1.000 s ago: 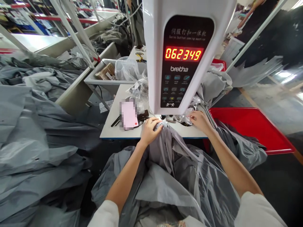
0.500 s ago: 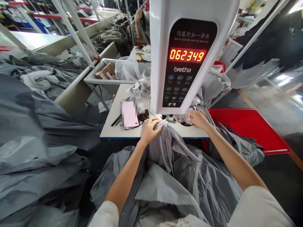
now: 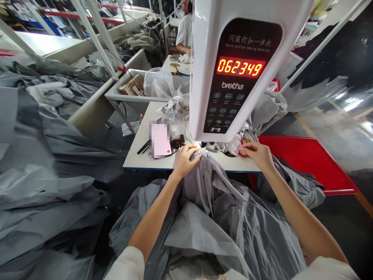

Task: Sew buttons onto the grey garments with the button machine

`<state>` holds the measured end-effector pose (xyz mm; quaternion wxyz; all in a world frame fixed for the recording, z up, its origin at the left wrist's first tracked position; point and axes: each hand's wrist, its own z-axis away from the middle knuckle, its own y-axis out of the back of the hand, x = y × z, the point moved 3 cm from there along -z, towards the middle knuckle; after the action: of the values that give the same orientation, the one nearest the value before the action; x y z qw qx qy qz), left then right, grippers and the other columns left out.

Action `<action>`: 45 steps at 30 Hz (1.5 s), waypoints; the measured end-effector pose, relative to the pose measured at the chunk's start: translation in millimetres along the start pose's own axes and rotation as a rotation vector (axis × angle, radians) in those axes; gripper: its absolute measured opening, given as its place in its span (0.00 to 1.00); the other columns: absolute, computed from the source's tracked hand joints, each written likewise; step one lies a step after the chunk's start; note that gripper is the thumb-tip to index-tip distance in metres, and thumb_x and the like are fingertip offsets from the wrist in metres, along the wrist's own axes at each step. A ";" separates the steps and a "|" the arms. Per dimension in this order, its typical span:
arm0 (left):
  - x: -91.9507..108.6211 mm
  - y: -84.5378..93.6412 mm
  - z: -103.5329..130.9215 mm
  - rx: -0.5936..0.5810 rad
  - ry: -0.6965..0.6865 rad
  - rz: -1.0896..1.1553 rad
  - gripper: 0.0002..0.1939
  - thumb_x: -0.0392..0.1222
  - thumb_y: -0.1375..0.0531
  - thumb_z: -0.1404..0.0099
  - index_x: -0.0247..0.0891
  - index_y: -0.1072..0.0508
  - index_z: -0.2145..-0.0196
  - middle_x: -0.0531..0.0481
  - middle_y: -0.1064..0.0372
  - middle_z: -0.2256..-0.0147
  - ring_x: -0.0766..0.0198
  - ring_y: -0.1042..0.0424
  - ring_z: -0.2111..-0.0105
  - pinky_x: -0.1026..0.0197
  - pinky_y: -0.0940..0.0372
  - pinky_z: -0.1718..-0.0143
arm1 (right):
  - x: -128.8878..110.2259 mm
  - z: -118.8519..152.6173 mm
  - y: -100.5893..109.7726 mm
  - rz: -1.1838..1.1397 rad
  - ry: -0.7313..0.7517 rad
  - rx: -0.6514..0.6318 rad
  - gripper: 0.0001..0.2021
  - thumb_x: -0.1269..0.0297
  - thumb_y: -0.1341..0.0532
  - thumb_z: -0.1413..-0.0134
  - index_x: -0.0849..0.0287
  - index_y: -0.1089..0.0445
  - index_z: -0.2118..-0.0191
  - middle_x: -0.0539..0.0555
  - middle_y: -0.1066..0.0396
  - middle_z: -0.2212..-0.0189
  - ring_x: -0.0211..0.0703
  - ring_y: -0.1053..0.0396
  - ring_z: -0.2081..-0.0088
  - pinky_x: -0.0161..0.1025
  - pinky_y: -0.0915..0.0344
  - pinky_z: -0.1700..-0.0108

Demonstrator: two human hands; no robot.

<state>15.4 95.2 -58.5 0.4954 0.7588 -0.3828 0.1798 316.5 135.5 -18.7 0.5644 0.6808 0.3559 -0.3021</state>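
Observation:
My left hand point(image 3: 187, 160) is closed over the bunched edge of a grey garment point(image 3: 208, 179), holding it on the tabletop under the head of a button sewing machine point(image 3: 201, 77). From there the cloth hangs over the table's front edge and spreads across my lap. To the right, my right hand point(image 3: 259, 155) pinches at a red loop handle, which looks like part of scissors point(image 3: 242, 153); the rest of them is mostly hidden. Beside those fingertips lies a clear plastic bag point(image 3: 232, 146) with small metal pieces. The machine's needle area is largely blocked from view.
A phone with a pink screen point(image 3: 161, 140) lies on the white table point(image 3: 136, 153). Grey garments point(image 3: 52, 194) are heaped at left. A red tray point(image 3: 320, 163) stands at right. Behind the table are a grey bin point(image 3: 116, 93) and another person point(image 3: 184, 37).
My right hand has moved right, off the plastic bag, to the red handle. The left hand keeps its hold on the garment. The view has shifted slightly, and the other person shows more.

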 end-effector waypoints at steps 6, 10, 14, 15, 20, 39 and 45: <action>1.6 0.6 1.2 0.000 0.006 -0.004 0.10 0.43 0.40 0.35 0.42 0.26 0.56 0.48 0.33 0.53 0.59 0.36 0.52 0.55 0.41 0.46 | -43.0 33.7 -20.1 -0.251 -0.073 -0.025 0.14 0.55 0.28 0.61 0.58 0.22 0.69 0.54 0.24 0.69 0.44 0.27 0.65 0.41 0.30 0.58; 1.5 1.2 1.5 0.002 0.010 -0.004 0.11 0.44 0.40 0.35 0.42 0.26 0.55 0.48 0.33 0.54 0.60 0.36 0.52 0.56 0.41 0.46 | -52.4 33.0 -67.8 -0.503 -0.290 -0.271 0.16 0.56 0.25 0.69 0.58 0.22 0.70 0.53 0.24 0.70 0.42 0.28 0.65 0.40 0.31 0.56; -0.3 0.8 0.8 -0.003 0.005 -0.002 0.11 0.44 0.39 0.36 0.42 0.26 0.56 0.49 0.33 0.54 0.60 0.36 0.52 0.57 0.41 0.46 | -51.4 24.0 -101.9 -0.761 -0.471 -0.389 0.17 0.58 0.24 0.73 0.57 0.22 0.71 0.51 0.24 0.71 0.36 0.29 0.67 0.36 0.31 0.55; -0.8 0.6 0.7 -0.004 0.000 -0.001 0.11 0.44 0.39 0.36 0.42 0.26 0.56 0.49 0.33 0.54 0.60 0.35 0.52 0.57 0.41 0.47 | -50.8 21.6 -106.8 -0.795 -0.492 -0.401 0.16 0.59 0.24 0.73 0.57 0.22 0.71 0.50 0.24 0.71 0.35 0.29 0.67 0.34 0.31 0.56; -2.8 0.6 0.3 -0.004 0.007 0.014 0.11 0.44 0.38 0.36 0.42 0.26 0.56 0.49 0.32 0.54 0.60 0.35 0.52 0.57 0.41 0.47 | -48.9 12.1 -117.5 -0.784 -0.510 -0.425 0.16 0.60 0.25 0.71 0.57 0.21 0.69 0.51 0.24 0.68 0.34 0.28 0.67 0.31 0.31 0.58; -4.3 0.5 0.3 0.009 -0.004 0.028 0.11 0.45 0.41 0.35 0.43 0.27 0.56 0.48 0.32 0.54 0.58 0.35 0.51 0.54 0.40 0.48 | -69.6 0.7 -124.2 -0.271 -0.007 -0.361 0.12 0.56 0.34 0.55 0.61 0.24 0.74 0.51 0.27 0.77 0.41 0.30 0.70 0.34 0.37 0.66; -13.4 -3.3 -0.2 0.028 -0.056 0.037 0.12 0.50 0.43 0.35 0.44 0.27 0.57 0.48 0.32 0.55 0.54 0.34 0.53 0.51 0.38 0.51 | -62.8 1.2 -130.2 -0.339 0.038 -0.419 0.12 0.55 0.33 0.55 0.59 0.23 0.70 0.51 0.24 0.71 0.42 0.29 0.67 0.34 0.36 0.65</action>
<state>9.3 101.5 -69.2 0.4705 0.7630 -0.4080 0.1729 173.6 139.6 -39.9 0.6277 0.4854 0.5299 -0.2992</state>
